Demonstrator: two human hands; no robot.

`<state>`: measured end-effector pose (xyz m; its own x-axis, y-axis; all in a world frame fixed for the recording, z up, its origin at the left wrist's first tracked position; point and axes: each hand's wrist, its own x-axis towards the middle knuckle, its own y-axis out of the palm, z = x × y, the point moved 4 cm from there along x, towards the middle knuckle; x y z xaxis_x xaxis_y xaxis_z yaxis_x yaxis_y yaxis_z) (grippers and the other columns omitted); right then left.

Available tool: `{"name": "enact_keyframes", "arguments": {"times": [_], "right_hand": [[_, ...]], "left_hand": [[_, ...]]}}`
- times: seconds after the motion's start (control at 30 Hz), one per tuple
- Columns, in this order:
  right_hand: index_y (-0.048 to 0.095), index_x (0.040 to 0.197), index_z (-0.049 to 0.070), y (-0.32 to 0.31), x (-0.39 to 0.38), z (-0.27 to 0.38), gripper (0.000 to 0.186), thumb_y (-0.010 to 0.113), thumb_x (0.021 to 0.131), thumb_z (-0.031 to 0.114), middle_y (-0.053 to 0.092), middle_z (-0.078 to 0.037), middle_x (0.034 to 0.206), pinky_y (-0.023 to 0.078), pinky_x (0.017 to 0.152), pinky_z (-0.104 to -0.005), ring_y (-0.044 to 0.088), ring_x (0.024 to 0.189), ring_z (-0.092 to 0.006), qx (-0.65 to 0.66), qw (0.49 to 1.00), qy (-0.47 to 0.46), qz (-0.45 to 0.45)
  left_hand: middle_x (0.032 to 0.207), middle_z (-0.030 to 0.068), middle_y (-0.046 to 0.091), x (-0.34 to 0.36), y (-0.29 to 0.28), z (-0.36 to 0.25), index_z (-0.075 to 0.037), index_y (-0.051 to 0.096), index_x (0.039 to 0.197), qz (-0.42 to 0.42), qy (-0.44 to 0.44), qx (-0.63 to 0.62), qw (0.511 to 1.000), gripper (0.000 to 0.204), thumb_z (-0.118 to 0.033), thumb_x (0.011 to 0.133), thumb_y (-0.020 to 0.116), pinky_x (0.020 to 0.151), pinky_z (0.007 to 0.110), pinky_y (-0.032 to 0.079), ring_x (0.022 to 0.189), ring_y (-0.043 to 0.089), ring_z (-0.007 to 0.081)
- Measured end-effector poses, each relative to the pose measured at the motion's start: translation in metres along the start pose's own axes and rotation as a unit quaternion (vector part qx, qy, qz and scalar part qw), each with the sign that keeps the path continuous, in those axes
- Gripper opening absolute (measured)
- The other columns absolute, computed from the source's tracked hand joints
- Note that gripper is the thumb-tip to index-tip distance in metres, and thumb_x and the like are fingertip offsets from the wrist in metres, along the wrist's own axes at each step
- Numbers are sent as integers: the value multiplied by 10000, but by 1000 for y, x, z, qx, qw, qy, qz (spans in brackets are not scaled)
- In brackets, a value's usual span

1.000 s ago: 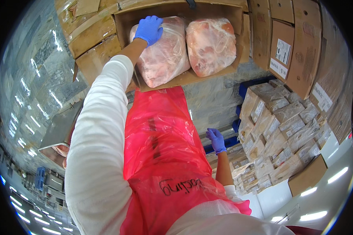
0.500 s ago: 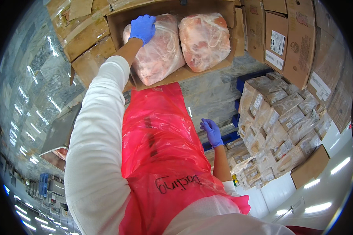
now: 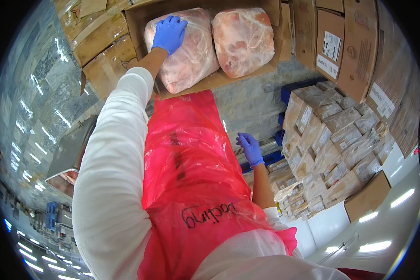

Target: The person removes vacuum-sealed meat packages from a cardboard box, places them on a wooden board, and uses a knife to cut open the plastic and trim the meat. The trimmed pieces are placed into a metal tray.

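My left hand (image 3: pixel 169 35), in a blue glove, lies on top of a large clear-wrapped piece of pale pink meat (image 3: pixel 186 60), fingers stretched over the film. That piece sits in the left part of an open cardboard box (image 3: pixel 198 88). Beside it, in the right part of the same box, rests a second wrapped piece of meat (image 3: pixel 244 43). My right hand (image 3: pixel 250 149), also blue-gloved, hangs low beside my red plastic apron (image 3: pixel 186 154). Its fingers are loosely bent and apart, with nothing in them.
Closed cardboard boxes (image 3: pixel 105 70) stand left of the open box, and taller cartons (image 3: pixel 330 46) to its right. A wrapped stack of packages (image 3: pixel 331 140) stands at right, near blue pallets (image 3: pixel 289 100). A metal bin (image 3: pixel 72 151) is at left on the grey tiled floor (image 3: pixel 37 93).
The view has tilted slightly, so the box and meat sit higher in the picture. My left hand now rests slightly nearer to me on the left piece. My right hand still hangs low.
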<state>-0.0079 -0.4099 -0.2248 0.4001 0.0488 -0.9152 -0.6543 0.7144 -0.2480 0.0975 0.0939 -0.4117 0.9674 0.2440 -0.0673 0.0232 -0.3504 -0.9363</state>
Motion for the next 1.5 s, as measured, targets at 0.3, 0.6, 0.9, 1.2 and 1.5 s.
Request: {"name": "enact_keyframes", "arguments": {"times": [0.3, 0.6, 0.9, 1.2, 1.5], "right_hand": [[608, 1256, -13, 11, 0, -1, 386, 617, 989, 267, 693, -100, 1056, 518, 814, -282, 663, 896, -156, 24, 1000, -2, 6], [615, 1239, -12, 13, 8, -2, 380, 633, 978, 264, 692, -93, 1048, 525, 818, -291, 665, 901, -158, 6, 1000, 3, 26], [621, 1249, 4, 0, 12, -13, 374, 623, 992, 275, 702, -116, 1051, 523, 818, -291, 678, 888, -165, -10, 999, -27, 25], [635, 1216, 22, -17, 13, -44, 401, 629, 974, 342, 709, -112, 1024, 515, 801, -291, 679, 864, -164, -45, 998, -32, 6], [644, 1175, 25, -20, 13, -56, 370, 634, 974, 336, 713, -96, 980, 512, 764, -290, 679, 840, -154, 1, 1000, -23, 7]], "left_hand": [[1604, 224, 212, -123, -8, -89, -144, 294, 1556, 189, 79, -34, 978, 831, -464, 876, 649, 1217, 552, 114, 1499, 150, 418], [1594, 169, 277, -151, 12, -115, -259, 427, 1476, 179, 194, 28, 964, 618, -272, 888, 615, 1194, 537, 211, 1482, 231, 391], [1515, 166, 414, -146, 19, -112, -233, 639, 1234, 131, 245, -8, 960, 338, -207, 912, 539, 1116, 510, 337, 1406, 375, 372], [1445, 194, 474, -139, 19, -120, -180, 695, 1121, 119, 245, -10, 962, 239, -241, 936, 555, 1060, 524, 372, 1330, 449, 395], [1445, 148, 488, -148, 28, -121, -122, 709, 1097, 110, 213, -35, 970, 242, -211, 941, 547, 1075, 534, 351, 1331, 449, 381]]}}
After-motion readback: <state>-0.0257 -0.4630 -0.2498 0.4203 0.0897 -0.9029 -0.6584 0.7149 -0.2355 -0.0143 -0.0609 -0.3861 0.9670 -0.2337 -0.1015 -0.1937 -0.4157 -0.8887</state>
